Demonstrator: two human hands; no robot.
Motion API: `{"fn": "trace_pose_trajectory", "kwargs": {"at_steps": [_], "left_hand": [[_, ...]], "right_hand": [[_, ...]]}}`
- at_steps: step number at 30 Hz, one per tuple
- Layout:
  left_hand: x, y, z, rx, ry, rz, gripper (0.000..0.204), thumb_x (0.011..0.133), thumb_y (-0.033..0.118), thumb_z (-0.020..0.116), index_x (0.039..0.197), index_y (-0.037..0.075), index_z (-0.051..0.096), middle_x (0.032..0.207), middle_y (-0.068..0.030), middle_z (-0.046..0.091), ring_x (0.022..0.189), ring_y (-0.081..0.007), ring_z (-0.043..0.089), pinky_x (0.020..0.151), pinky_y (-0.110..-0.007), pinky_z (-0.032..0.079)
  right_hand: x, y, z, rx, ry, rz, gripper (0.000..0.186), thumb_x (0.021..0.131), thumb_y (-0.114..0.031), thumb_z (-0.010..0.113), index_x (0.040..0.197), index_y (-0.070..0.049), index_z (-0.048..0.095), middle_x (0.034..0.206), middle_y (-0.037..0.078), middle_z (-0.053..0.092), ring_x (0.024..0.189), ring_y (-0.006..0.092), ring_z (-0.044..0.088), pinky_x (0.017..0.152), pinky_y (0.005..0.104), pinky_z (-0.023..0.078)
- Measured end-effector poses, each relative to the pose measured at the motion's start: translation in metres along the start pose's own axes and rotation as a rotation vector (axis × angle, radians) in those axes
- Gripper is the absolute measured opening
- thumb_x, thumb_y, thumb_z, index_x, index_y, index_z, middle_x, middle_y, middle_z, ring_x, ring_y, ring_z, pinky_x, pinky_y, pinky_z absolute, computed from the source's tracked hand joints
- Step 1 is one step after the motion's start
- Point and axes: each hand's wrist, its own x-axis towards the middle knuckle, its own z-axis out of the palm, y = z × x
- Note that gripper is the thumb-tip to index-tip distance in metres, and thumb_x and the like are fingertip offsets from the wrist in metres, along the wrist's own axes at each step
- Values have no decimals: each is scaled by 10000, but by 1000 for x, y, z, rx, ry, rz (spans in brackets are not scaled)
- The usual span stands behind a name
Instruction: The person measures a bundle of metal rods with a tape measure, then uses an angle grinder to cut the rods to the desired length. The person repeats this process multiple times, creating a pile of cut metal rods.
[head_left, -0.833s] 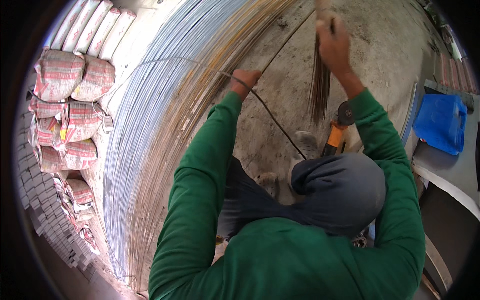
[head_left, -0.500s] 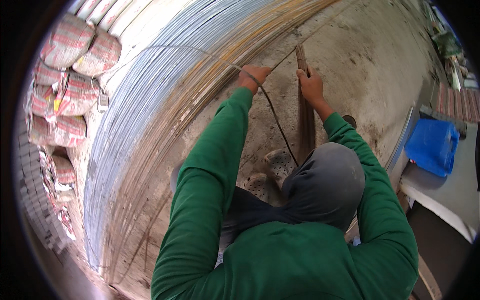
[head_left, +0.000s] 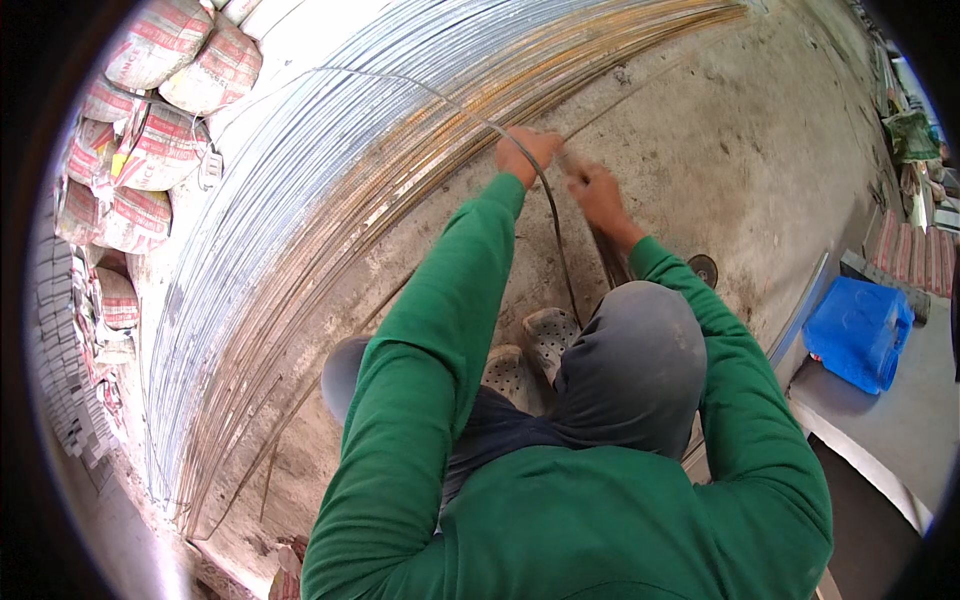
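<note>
My left hand (head_left: 530,152) is closed around a thin brown steel rod (head_left: 615,108), which runs up to the right and, past my arm, down to the left. A grey cable (head_left: 555,235) passes over the back of this hand and drops toward my knee. My right hand (head_left: 602,203) is closed on a bundle of thin brown rods (head_left: 612,264), held upright in front of my knee. The bundle's top end tilts toward my left hand and is smeared by motion; I cannot tell whether it touches the rod.
Many long grey and rusty rods (head_left: 300,220) curve across the floor at left. Stacked sacks (head_left: 165,150) stand beyond them. A dark round disc (head_left: 703,268) lies by my right forearm. At right, a blue jerrycan (head_left: 855,332) sits on a pale surface (head_left: 905,420).
My right hand has moved left and slightly down, tilting the bundle's top toward my left hand. My left hand has shifted slightly right with the rod. The whole view has shifted a little.
</note>
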Motion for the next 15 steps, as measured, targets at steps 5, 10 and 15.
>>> {"fn": "trace_pose_trajectory", "kwargs": {"at_steps": [5,10,15], "left_hand": [[-24,15,33,-123,-75,-320,370,744,338,736,714,-27,685,663,-148,645,559,-240,603,536,-416,479],[-34,-32,58,154,-111,-301,421,711,360,726,800,-52,716,802,-228,686,778,-376,679,714,-444,537],[-58,-46,57,111,-57,-248,426,692,348,728,827,-55,712,803,-271,667,825,-404,671,776,-463,531]], "right_hand": [[-33,3,29,-91,-196,154,320,777,-143,695,1053,9,642,1061,234,615,933,394,609,799,455,485],[-42,22,45,-77,-107,121,276,766,-120,681,1013,-2,656,1030,230,613,929,407,601,798,475,484],[-59,16,56,-138,-150,146,297,764,-120,676,1044,-21,660,999,230,607,923,410,591,816,482,482]]}}
